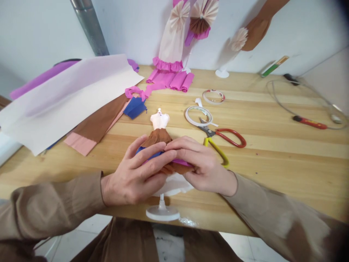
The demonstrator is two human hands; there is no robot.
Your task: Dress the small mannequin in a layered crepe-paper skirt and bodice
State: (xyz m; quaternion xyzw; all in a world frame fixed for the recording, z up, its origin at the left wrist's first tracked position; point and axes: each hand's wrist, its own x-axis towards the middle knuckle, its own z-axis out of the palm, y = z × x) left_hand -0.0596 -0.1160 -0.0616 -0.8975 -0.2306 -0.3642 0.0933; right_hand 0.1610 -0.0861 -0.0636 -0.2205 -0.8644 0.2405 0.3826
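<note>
Close to the table's front edge stands a small dress form with a white bodice on a round white base. Brown crepe paper gathers at its waist, with blue, magenta and white layers showing below. My left hand rests along the left of this skirt, its fingers stretched across the layers. From the right, my right hand pinches the crepe paper skirt at its middle. The fingertips of both hands meet there and cover the spot. Scissors with one red and one yellow handle lie beyond my right hand.
Rolls of tape lie past the scissors. Left are large sheets of white paper, brown paper and a blue scrap. Pink crepe strips and dressed forms stand at the wall; a corded red tool lies right.
</note>
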